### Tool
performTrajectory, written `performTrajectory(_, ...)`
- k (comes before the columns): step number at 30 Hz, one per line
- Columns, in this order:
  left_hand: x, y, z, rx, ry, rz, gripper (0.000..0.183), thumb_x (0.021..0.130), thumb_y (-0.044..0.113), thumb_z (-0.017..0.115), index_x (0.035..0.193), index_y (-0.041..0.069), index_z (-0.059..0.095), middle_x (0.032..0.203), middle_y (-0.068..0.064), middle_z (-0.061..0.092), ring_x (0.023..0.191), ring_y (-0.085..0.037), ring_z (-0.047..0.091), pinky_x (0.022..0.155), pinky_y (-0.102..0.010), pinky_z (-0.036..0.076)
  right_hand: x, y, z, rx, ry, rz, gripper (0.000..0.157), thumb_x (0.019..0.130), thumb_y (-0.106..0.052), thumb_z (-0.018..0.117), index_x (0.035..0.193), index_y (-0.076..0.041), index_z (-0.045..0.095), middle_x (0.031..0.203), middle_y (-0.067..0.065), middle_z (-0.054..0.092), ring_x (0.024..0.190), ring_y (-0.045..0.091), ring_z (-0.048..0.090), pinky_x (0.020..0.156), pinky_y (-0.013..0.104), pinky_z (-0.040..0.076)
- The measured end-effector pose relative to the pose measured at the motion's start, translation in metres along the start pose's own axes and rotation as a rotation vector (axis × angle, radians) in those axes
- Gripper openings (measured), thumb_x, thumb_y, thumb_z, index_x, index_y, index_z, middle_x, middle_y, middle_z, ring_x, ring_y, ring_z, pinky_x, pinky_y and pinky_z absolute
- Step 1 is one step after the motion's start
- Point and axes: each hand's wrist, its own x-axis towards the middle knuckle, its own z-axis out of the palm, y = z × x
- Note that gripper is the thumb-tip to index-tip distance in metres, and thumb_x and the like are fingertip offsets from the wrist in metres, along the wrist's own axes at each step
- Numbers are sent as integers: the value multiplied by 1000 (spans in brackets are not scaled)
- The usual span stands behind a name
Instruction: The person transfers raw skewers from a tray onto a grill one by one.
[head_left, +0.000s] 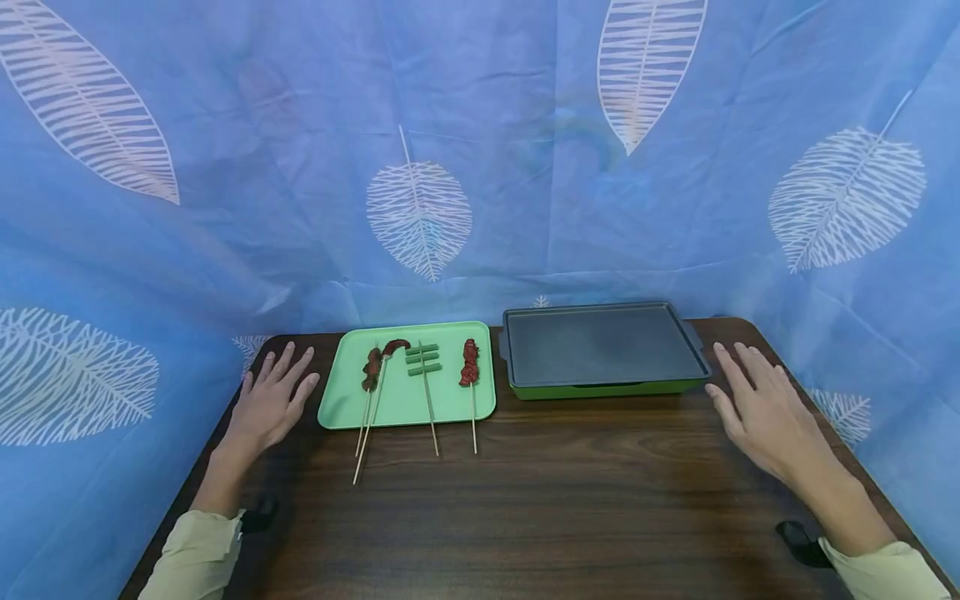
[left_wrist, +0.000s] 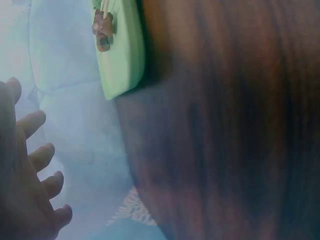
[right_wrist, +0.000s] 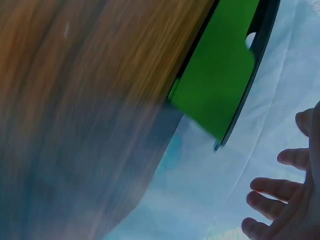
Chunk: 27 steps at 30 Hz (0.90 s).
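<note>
My left hand (head_left: 265, 406) is spread at the table's left side, fingers apart, holding nothing. Just right of it lies a light green tray (head_left: 457, 406). On the tray are several skewers: a dark brown meat skewer (head_left: 372, 369), one with a curled reddish-brown piece (head_left: 395, 346), one with green bean-like pieces (head_left: 424, 358), and a red meat skewer (head_left: 469, 363). Their sticks reach over the tray's front rim. My right hand (head_left: 768, 408), also spread and holding nothing, is beside the right end of a dark griddle plate (head_left: 600, 342) on a green base (head_left: 607, 389).
The dark wooden table (head_left: 517, 508) has rounded far corners. Behind it and at both sides hangs a blue cloth (head_left: 495, 208) with white leaf prints. Tray and griddle stand side by side along the far edge, a narrow gap between them.
</note>
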Motion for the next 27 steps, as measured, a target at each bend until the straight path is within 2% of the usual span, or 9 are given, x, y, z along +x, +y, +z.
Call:
performTrajectory(2, -1, -1, 6, -20, -30, -11, 66, 110, 55, 28, 166, 18, 23, 170, -21, 11, 153, -52, 6, 111, -79, 7, -2, -11, 4, 25, 63, -20, 63, 102, -14, 63, 158, -1, 37, 146, 36, 44, 130, 56, 44, 104, 72, 33)
performTrajectory(4, -2, -2, 11, -51, -59, -18, 66, 111, 54, 29, 166, 18, 23, 170, -21, 11, 153, -52, 5, 110, -80, 6, -4, -23, 6, 66, 112, -32, 59, 99, -9, 66, 153, 0, 45, 136, 34, 53, 116, 54, 53, 91, 71, 42)
performTrajectory(8, -4, -3, 20, -147, -99, -10, 61, 112, 45, 36, 164, 15, 27, 169, -24, 11, 150, -58, 6, 104, -85, 7, -6, -48, 11, 177, 128, -19, 54, 98, -6, 67, 149, -1, 51, 123, 24, 63, 96, 42, 63, 72, 59, 50)
performTrajectory(11, -6, -4, 25, -218, -122, -4, 58, 112, 39, 40, 163, 11, 31, 168, -28, 11, 147, -62, 7, 99, -89, 8, -7, -64, 17, 251, 126, 1, 52, 98, -4, 67, 148, -1, 52, 114, 15, 67, 89, 30, 66, 66, 45, 52)
performTrajectory(13, -8, -4, 28, -252, -136, -6, 58, 112, 37, 41, 162, 9, 32, 167, -31, 11, 146, -65, 6, 97, -91, 8, -8, -74, 22, 306, 119, 9, 51, 98, -2, 67, 147, 0, 53, 111, 10, 69, 88, 25, 67, 67, 36, 53)
performTrajectory(16, -11, -4, 33, -259, -151, -23, 59, 111, 37, 44, 161, 7, 32, 165, -34, 11, 144, -67, 6, 97, -91, 8, -10, -89, 27, 393, 81, 27, 49, 100, -4, 66, 147, -1, 53, 112, 9, 70, 93, 23, 70, 75, 30, 56)
performTrajectory(22, -16, -1, 41, -233, -175, -46, 65, 109, 44, 46, 162, 10, 31, 163, -36, 13, 144, -67, 9, 98, -90, 8, -5, -117, 35, 550, 3, 85, 46, 105, -13, 61, 149, -9, 50, 113, 6, 70, 97, 18, 70, 80, 28, 58)
performTrajectory(27, -18, 1, 43, -231, -199, -54, 68, 108, 48, 46, 162, 10, 31, 163, -36, 15, 144, -66, 9, 97, -91, 6, 4, -138, 45, 617, -45, 96, 43, 105, -17, 61, 146, -7, 52, 112, 6, 69, 99, 16, 69, 81, 31, 59)
